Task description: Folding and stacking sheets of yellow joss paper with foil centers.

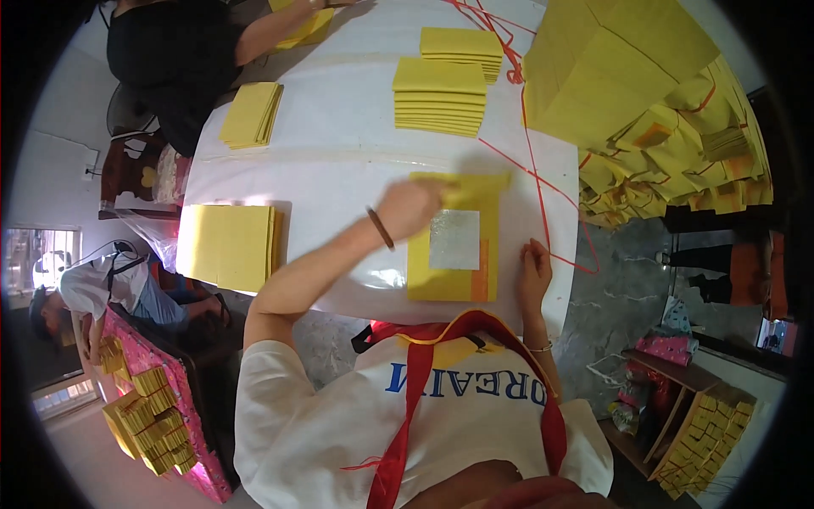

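A yellow joss paper sheet (462, 285) with a silver square and an orange strip lies before me at the near table edge. My left hand (414, 208), a brown bracelet on its wrist, is over the upper left part of this paper, along its top strip. Motion blurs its fingers, so their hold is unclear. Just right of the paper, my right hand (534, 265) is by the table edge with its fingers curled in. Nothing shows in that hand. A thin red string (539, 199) passes close above it.
Yellow paper stacks stand on the white table (339, 110): a near-left stack (229, 246), a far-left stack (250, 114) and a far-middle stack (439, 95). A tall yellow block (610, 68) and a yellow heap fill the right. Another person's arm (271, 34) reaches in at far left.
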Tool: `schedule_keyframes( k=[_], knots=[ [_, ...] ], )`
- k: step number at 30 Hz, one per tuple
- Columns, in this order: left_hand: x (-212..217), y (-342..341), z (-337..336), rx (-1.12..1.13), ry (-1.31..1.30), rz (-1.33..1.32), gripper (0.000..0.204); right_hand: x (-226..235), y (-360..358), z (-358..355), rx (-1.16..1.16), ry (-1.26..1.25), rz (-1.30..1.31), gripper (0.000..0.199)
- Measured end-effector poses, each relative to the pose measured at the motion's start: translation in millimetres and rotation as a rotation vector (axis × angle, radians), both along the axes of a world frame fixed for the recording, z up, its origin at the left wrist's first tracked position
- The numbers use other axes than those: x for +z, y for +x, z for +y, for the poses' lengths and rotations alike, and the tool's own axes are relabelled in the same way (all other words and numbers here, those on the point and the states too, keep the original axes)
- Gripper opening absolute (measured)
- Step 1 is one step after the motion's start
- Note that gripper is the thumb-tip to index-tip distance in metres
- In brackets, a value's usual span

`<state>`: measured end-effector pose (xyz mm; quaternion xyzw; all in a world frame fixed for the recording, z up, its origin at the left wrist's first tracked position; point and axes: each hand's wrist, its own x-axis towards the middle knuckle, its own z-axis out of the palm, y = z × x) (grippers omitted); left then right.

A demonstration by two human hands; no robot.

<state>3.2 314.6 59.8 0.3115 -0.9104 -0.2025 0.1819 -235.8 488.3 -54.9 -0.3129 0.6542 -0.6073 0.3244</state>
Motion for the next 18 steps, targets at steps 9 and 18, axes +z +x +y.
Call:
schedule_keyframes(
  k=[9, 18],
  knots=[
    [8.9, -34.3, -173.7, 0.24, -0.66, -0.004, 0.038, 3.9, 7.9, -6.4, -0.043, -0.004, 0.068, 0.021],
    [7.1, -48.1, -187.3, 0.24, -0.478, -0.319, 0.035, 10.2, 9.5, -4.0, -0.035, 0.038, 0.187, 0.019]
  ],
)
